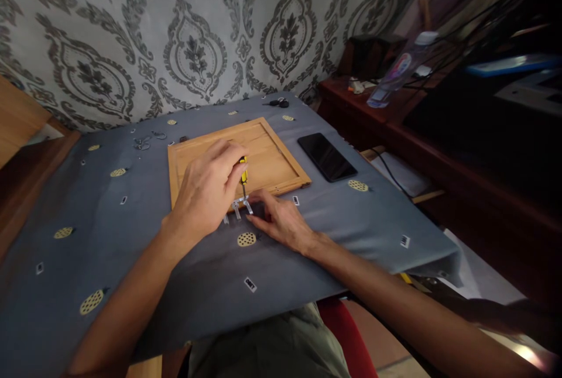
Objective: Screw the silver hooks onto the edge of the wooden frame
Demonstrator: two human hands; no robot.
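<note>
My left hand point(211, 182) is closed around the yellow-and-black handle of a screwdriver point(244, 172), held upright with its shaft pointing down. The screwdriver's tip meets a small silver metal hook piece point(237, 209) at the near edge of a framed wooden panel point(259, 150). Prongs of this metal piece stick out past the edge toward me. At its right end, my right hand point(281, 219) has its thumb and forefinger pinched about the metal. Part of the panel is hidden behind my left hand, and whether a screw sits under the tip I cannot tell.
A grey patterned cloth point(144, 284) covers the table. Right of the panel lies a black phone point(327, 157). Small metal pieces point(143, 143) lie at the back left, and keys point(281, 103) near the wall. A plastic bottle point(397, 76) stands on the dark side desk point(373, 117).
</note>
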